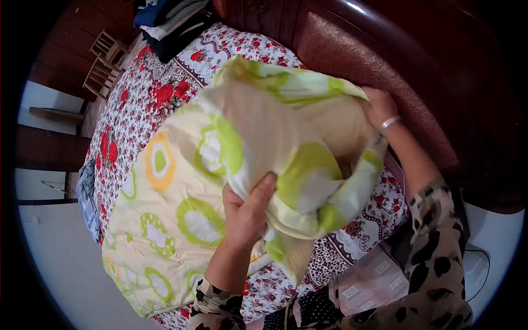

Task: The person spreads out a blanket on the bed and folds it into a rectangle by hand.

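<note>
A cream fabric cover with green and orange ring shapes, which looks like a duvet cover (201, 220), lies spread over the bed and is bunched up on its right side. My left hand (248, 212) grips a fold of it near the middle, thumb on top. My right hand (378, 107) pinches its edge at the upper right, close to the headboard, and holds the cloth raised. Between the hands the cover gapes, showing its plain cream inside. Part of the raised cloth is blurred.
Underneath is a bed with a red-flowered sheet (124, 118). A dark wooden headboard (385, 60) stands along the upper right. Folded clothes (170, 22) are piled at the top, and wooden chairs (103, 69) stand at the upper left. Bluish cloth (87, 187) hangs at the bed's left edge.
</note>
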Tool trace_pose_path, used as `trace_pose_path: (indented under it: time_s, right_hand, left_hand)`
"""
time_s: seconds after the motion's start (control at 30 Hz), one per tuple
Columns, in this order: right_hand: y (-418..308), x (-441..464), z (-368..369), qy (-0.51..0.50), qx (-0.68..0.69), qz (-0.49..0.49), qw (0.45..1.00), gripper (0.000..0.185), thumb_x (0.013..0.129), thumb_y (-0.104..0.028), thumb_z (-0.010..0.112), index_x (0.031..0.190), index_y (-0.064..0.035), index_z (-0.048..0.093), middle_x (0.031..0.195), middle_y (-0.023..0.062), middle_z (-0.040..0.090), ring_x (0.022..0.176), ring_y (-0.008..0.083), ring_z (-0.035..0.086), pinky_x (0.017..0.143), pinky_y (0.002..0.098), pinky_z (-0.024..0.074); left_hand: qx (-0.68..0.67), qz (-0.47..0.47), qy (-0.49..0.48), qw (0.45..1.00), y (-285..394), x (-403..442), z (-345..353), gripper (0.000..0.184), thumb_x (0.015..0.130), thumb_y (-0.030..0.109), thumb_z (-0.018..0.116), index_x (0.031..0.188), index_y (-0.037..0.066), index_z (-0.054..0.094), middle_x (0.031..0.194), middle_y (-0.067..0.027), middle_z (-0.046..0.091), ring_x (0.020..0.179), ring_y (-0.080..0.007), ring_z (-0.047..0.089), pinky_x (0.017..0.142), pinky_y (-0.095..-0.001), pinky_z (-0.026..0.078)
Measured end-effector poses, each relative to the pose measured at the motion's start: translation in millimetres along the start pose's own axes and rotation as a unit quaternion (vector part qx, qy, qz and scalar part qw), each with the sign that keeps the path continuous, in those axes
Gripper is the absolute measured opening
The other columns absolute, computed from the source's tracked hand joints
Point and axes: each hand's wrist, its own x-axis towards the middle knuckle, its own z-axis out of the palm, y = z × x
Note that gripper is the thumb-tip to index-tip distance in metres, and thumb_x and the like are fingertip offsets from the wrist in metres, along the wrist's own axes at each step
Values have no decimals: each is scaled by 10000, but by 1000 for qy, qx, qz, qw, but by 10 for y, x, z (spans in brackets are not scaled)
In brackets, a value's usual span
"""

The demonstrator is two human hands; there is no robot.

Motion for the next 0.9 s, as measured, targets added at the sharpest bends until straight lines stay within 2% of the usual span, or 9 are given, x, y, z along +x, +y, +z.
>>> trace_pose_path:
  time_s: [0.23, 0.33, 0.4, 0.43, 0.47, 0.53, 0.57, 0.6, 0.9]
  right_hand:
    - [676, -1021, 248, -185, 3, 267, 946, 318, 751, -220, 536, 1013, -40, 536, 966, 218, 535, 858, 322, 536, 769, 375, 400]
    - [519, -1017, 372, -96, -173, 60, 978, 392, 743, -161, 513, 1110, -58, 423, 876, 196, 550, 811, 344, 526, 763, 412, 399]
    - [143, -703, 257, 69, -48, -133, 988, 284, 732, -160, 516, 989, -41, 492, 767, 175, 542, 736, 317, 535, 717, 383, 423]
    - [47, -551, 383, -54, 131, -68, 988, 324, 770, -187, 493, 1058, -47, 449, 842, 154, 551, 769, 279, 538, 740, 365, 415]
    - [-65, -445, 541, -173, 302, 1, 938, 364, 807, -214, 470, 1127, -53, 405, 918, 132, 561, 802, 241, 541, 763, 347, 406]
    - [-452, -296, 941, -288, 631, 189, 695, 248, 771, -247, 529, 820, -4, 547, 730, 92, 555, 706, 176, 535, 664, 270, 429]
    - [-436, -161, 1303, -320, 458, 13, 829, 273, 792, -268, 511, 846, -5, 564, 793, 59, 575, 734, 153, 541, 689, 246, 427]
    - [-723, -136, 1355, -314, 653, 169, 668, 246, 776, -226, 533, 890, -12, 577, 848, 64, 590, 754, 144, 551, 703, 243, 434]
    - [-937, 1541, 1247, 5, 633, 55, 772, 236, 764, -190, 547, 921, -16, 577, 882, 90, 590, 761, 156, 559, 692, 257, 444]
  left_hand:
    - [34, -115, -105, 987, -696, -31, 397, 177, 768, 76, 543, 927, -2, 538, 801, -15, 565, 707, -80, 508, 628, -219, 413]
    - [53, -109, -119, 985, -1028, -237, 236, 187, 776, 72, 530, 944, -10, 519, 822, -21, 557, 741, -91, 509, 656, -235, 417]
    - [40, -114, -122, 985, -1001, -382, 194, 190, 777, 59, 524, 954, -8, 512, 823, -19, 554, 743, -87, 503, 659, -221, 408]
    - [44, -107, -144, 983, -950, -456, 170, 182, 774, 50, 525, 949, -3, 518, 814, -16, 554, 743, -85, 503, 659, -221, 408]
    - [47, -98, -167, 980, -911, -525, 146, 176, 772, 41, 527, 943, 2, 523, 806, -12, 553, 743, -82, 504, 659, -221, 408]
    - [75, -80, -211, 971, -861, -632, 121, 168, 768, 32, 527, 933, 2, 529, 815, -40, 562, 747, -96, 514, 665, -231, 412]
    - [89, -75, -232, 966, -825, -685, 105, 169, 767, 29, 526, 934, 1, 528, 824, -52, 565, 751, -105, 518, 669, -235, 413]
    - [87, -53, -242, 965, -817, -719, 93, 135, 767, 31, 533, 899, -1, 539, 800, -34, 571, 730, -97, 522, 652, -231, 415]
    - [44, -28, -194, 980, -723, -794, -201, 163, 745, -4, 535, 908, -17, 537, 856, -62, 587, 770, -116, 545, 679, -244, 430]
